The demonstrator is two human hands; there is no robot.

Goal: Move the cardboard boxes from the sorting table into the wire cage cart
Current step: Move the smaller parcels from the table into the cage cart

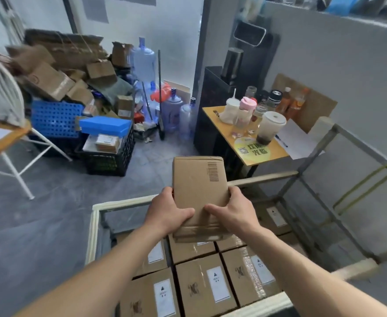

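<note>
Watching the head feed. Both hands are gripping one cardboard box (199,179) at its near end. Left hand (167,211) is clamping the left edge, thumb lying across the top, fingers curling underneath and hidden. Right hand (236,211) is mirroring it on the right edge, thumb on top, fingers wrapping the side. The box is hanging above the wire cage cart (95,225), over the far rows and not touching them. Labelled boxes (205,284) are sitting packed edge to edge inside the cart. A yellow side table (268,154) with cups is standing just beyond the cart, far right. A black crate (110,163) is sitting far left.
</note>
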